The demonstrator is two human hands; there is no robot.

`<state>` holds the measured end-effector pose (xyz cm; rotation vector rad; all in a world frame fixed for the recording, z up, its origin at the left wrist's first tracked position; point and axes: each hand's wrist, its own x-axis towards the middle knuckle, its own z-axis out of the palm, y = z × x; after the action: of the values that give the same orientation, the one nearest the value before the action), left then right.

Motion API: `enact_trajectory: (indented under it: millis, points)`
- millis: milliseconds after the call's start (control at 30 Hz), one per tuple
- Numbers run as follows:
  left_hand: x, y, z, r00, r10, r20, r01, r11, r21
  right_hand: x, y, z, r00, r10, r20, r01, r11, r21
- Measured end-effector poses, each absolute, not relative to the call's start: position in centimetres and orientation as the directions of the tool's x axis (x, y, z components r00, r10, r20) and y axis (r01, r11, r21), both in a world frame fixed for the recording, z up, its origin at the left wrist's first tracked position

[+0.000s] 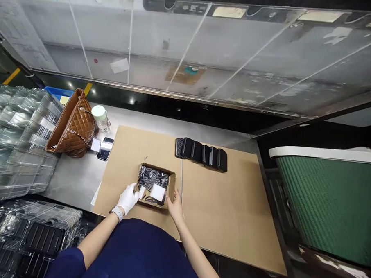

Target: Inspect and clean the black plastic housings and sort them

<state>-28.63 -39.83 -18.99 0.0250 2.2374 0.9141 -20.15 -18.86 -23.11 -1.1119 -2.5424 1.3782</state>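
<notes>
A small open cardboard box (172,183) sits on the brown board (224,219) in front of my body. Many small black strip-like pieces (152,177) fill it, with a white square piece (157,192) and a smaller white piece (142,192) lying on top. My left hand (128,198), in a white glove and with a watch at the wrist, grips the box's left side. Bare, my right hand (175,206) is closed on the box's near right corner, thumb at the rim. Both hands' far fingertips are partly hidden by the box walls.
Black trays (201,154) lie overlapped in a row behind the box. A brown handbag (72,129), a bottle (101,119) and a phone (105,149) are at the left. Clear plastic stacks (16,138) stand far left, a green bin (326,206) right.
</notes>
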Motion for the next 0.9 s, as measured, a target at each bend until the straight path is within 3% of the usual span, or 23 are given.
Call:
enact_trajectory:
  millis: [133,300,400,533,667,767,900]
  points:
    - [-26.9,-40.1,-19.0,-0.727,0.200,-0.657,-0.314,0.755,0.576,-22.9,-18.6,-21.2,-0.808,0.541,-0.234,0.531,0.497,-0.686]
    - [-25.8,-41.5,-19.4,-0.709,0.170,-0.684,-0.400,0.702,0.589,-34.4,-19.3,-20.3,-0.938,0.232,-0.257,0.344,0.715,-0.609]
    - [-25.3,-42.1,-19.7,-0.691,0.142,-0.708,-0.490,0.628,0.604,-40.0,-20.2,-20.3,-0.930,0.147,-0.338,0.311,0.805,-0.505]
    - [-24.8,-42.2,-20.6,-0.604,0.104,-0.790,-0.681,0.447,0.580,-42.5,-21.2,-20.7,-0.907,0.145,-0.395,0.305,0.872,-0.382]
    - [-24.8,-41.9,-20.9,-0.511,0.126,-0.850,-0.823,0.214,0.527,-41.8,-20.7,-21.0,-0.887,0.157,-0.434,0.321,0.886,-0.336]
    - [-25.4,-41.4,-20.6,-0.502,0.153,-0.851,-0.856,0.056,0.515,-40.6,-18.6,-20.2,-0.888,0.184,-0.421,0.351,0.864,-0.361]
    - [-27.3,-40.4,-20.0,-0.532,0.152,-0.833,-0.847,-0.094,0.523,-36.9,-15.7,-17.8,-0.926,0.201,-0.318,0.343,0.797,-0.496]
